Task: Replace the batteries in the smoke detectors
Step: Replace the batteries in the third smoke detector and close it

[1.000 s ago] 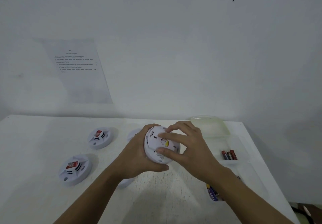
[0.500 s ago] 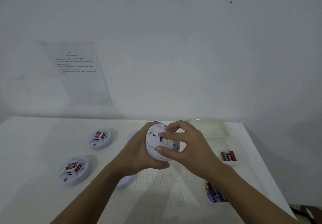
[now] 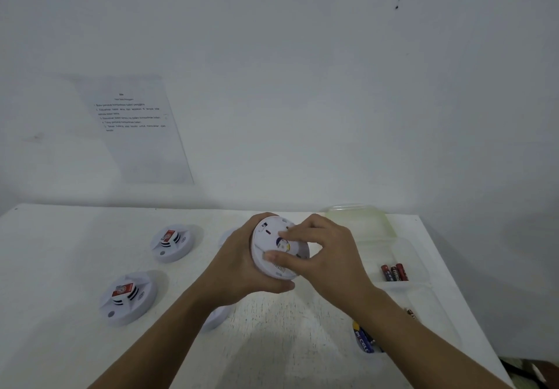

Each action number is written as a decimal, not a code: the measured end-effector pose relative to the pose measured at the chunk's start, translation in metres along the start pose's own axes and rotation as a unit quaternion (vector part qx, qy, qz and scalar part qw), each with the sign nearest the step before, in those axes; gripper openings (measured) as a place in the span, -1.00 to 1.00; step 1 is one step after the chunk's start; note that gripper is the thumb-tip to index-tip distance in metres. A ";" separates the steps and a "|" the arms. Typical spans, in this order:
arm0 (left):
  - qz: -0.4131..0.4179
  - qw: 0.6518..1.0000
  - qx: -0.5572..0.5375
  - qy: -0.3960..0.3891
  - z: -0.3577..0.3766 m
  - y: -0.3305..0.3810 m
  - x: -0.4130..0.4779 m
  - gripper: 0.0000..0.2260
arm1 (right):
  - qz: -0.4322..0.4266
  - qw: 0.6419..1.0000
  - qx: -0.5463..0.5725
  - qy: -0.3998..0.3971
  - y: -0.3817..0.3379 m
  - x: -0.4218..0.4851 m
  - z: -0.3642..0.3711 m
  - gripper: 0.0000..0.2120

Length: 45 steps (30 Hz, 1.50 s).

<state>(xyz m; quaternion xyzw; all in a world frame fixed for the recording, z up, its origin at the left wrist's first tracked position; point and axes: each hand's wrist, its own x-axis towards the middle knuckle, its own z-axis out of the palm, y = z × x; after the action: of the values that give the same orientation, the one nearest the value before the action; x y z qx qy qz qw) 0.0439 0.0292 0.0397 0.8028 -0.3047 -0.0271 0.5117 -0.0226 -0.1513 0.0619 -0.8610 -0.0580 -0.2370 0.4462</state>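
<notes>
**A shallow hold on a smooth shell**

My left hand clasps the smoke detector round its rim and holds it clear of the table, back face tilted toward me. My right hand pinches the back plate, thumb low on the edge and fingertips curled across the top, so both hands grip the same unit.

I take this to be the twist that frees or seats the cover. The plastic looks smooth and my right fingers have little purchase. If they skid, the unit could jump out of my left palm and drop onto the table, or onto the half-hidden white part under my left wrist. Forcing it the wrong way might snap a tab. I cannot tell whether cells sit inside.

A far detector and a near detector lie well apart to the left. The red batteries wait in the clear tray on the right, and the blue batteries lie nearer me.
</notes>
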 end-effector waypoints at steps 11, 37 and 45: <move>0.047 0.999 0.012 -0.003 -0.012 0.031 0.004 -0.26 | -0.036 0.996 0.076 -0.020 -0.003 0.001 -0.019 -0.54; 0.008 1.000 -0.013 -0.023 -0.016 0.022 -0.005 -0.18 | -0.039 0.996 0.014 -0.085 -0.016 0.005 -0.010 -0.36; 0.018 0.999 -0.005 -0.049 -0.016 0.026 -0.005 -0.19 | -0.024 0.993 0.050 -0.104 -0.016 0.008 -0.016 -0.46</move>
<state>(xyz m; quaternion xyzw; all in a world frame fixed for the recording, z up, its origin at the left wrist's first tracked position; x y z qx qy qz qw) 0.0332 0.0366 0.0679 0.7924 -0.3434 -0.0591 0.5006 -0.0261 -0.1555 0.0848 -0.8561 -0.1366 -0.1540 0.4741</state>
